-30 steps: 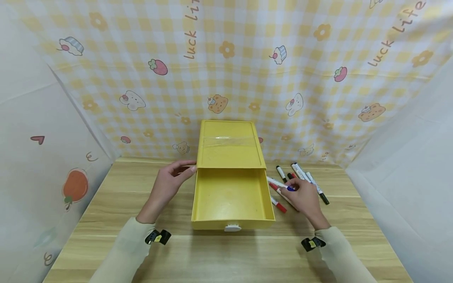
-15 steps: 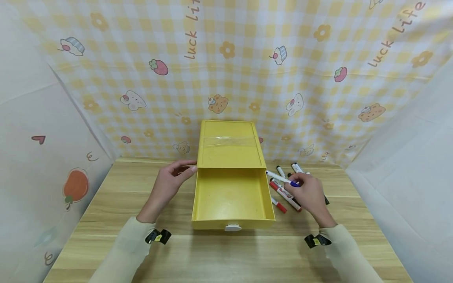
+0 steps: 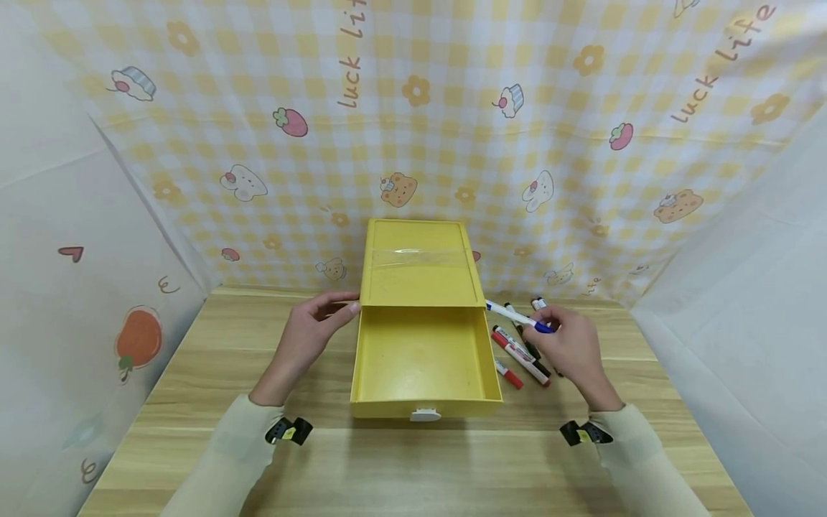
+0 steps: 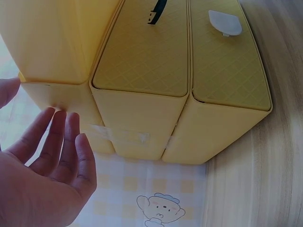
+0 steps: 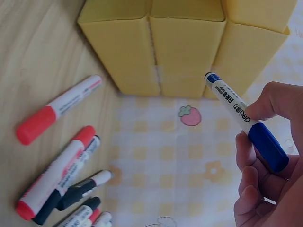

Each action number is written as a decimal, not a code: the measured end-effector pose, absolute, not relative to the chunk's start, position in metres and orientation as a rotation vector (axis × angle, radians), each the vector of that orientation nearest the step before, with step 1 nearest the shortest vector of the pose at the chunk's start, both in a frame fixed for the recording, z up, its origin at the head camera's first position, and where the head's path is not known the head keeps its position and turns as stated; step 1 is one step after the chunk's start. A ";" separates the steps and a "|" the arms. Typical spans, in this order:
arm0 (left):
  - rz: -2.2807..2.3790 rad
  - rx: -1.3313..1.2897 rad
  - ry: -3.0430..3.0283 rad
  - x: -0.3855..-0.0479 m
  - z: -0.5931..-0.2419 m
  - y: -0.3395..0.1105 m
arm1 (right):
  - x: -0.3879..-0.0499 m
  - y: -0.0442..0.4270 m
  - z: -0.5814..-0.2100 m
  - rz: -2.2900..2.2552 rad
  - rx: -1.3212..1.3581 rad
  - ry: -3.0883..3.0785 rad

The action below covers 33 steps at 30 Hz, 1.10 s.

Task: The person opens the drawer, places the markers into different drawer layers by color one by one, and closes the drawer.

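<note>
A yellow drawer cabinet (image 3: pixel 423 280) stands at the back of the table, its top drawer (image 3: pixel 423 362) pulled out with nothing visible inside. My left hand (image 3: pixel 309 336) is at the cabinet's left side, with extended, slightly bent fingers against or very near its upper wall (image 4: pixel 61 94). To the right of the drawer, my right hand (image 3: pixel 573 352) pinches a white whiteboard marker (image 5: pixel 229 101) by its blue cap between thumb and fingers. That marker's tail points left toward the cabinet. Below the hand lie several red and black markers (image 3: pixel 520 352), some of them hidden by it.
The cabinet has three stacked drawers; the lowest has a white handle (image 4: pixel 225 22), the middle one a black handle (image 4: pixel 157 12). Clear tape (image 3: pixel 416 256) crosses the cabinet's top. A checkered cloth (image 3: pixel 413 143) hangs close behind, over the wooden table (image 3: pixel 413 474).
My right hand has lifted the blue-capped marker off the pile and moved it slightly up and to the right. The left hand and the drawer have stayed still.
</note>
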<state>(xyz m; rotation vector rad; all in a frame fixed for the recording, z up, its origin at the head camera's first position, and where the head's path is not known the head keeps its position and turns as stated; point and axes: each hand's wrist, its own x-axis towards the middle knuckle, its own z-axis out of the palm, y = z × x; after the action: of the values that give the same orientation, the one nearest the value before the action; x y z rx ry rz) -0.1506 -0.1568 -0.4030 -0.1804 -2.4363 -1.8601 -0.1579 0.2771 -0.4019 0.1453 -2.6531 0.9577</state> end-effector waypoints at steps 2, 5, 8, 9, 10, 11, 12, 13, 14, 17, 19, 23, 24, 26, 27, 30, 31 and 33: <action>-1.862 -0.183 -2.436 -0.151 -0.403 -0.157 | -0.158 0.276 -0.398 0.939 0.157 -2.641; -1.862 -0.183 -2.436 -0.151 -0.403 -0.157 | -0.159 0.275 -0.393 0.913 0.184 -2.618; -1.861 -0.182 -2.436 -0.151 -0.403 -0.157 | -0.160 0.274 -0.388 0.900 0.204 -2.591; -1.860 -0.183 -2.436 -0.151 -0.403 -0.157 | -0.159 0.274 -0.386 0.902 0.202 -2.585; -1.860 -0.183 -2.437 -0.151 -0.402 -0.157 | -0.159 0.274 -0.384 0.904 0.198 -2.579; -1.859 -0.183 -2.437 -0.151 -0.402 -0.157 | -0.159 0.273 -0.382 0.903 0.193 -2.573; -1.858 -0.183 -2.437 -0.151 -0.402 -0.157 | -0.159 0.273 -0.380 0.900 0.186 -2.570; -1.857 -0.183 -2.436 -0.151 -0.402 -0.157 | -0.159 0.273 -0.378 0.896 0.179 -2.568; -1.857 -0.183 -2.436 -0.151 -0.402 -0.157 | -0.159 0.273 -0.376 0.890 0.176 -2.565; -1.856 -0.182 -2.436 -0.151 -0.402 -0.156 | -0.158 0.272 -0.369 0.867 0.175 -2.559; -1.855 -0.182 -2.435 -0.151 -0.402 -0.156 | -0.157 0.273 -0.365 0.859 0.176 -2.561; -1.861 -0.177 -2.434 -0.150 -0.402 -0.156 | -0.154 0.274 -0.359 0.858 0.174 -2.570; -1.861 -0.177 -2.434 -0.150 -0.402 -0.156 | -0.154 0.275 -0.358 0.856 0.180 -2.566; -1.859 -0.178 -2.435 -0.150 -0.402 -0.156 | -0.154 0.276 -0.355 0.856 0.197 -2.557; -1.857 -0.179 -2.436 -0.150 -0.402 -0.156 | -0.154 0.276 -0.354 0.857 0.207 -2.549; -1.850 -0.180 -2.439 -0.151 -0.402 -0.156 | -0.153 0.275 -0.348 0.860 0.233 -2.526; -1.852 -0.179 -2.438 -0.151 -0.402 -0.156 | -0.153 0.275 -0.346 0.860 0.238 -2.521; -1.851 -0.176 -2.437 -0.151 -0.402 -0.156 | -0.152 0.273 -0.342 0.863 0.248 -2.507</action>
<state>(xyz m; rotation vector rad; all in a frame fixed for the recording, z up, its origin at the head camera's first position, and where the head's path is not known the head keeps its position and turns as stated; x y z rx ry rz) -0.1508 -0.1560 -0.4016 -0.1761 -2.4372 -1.8506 -0.1519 0.2730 -0.3424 0.2483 -2.5072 0.8635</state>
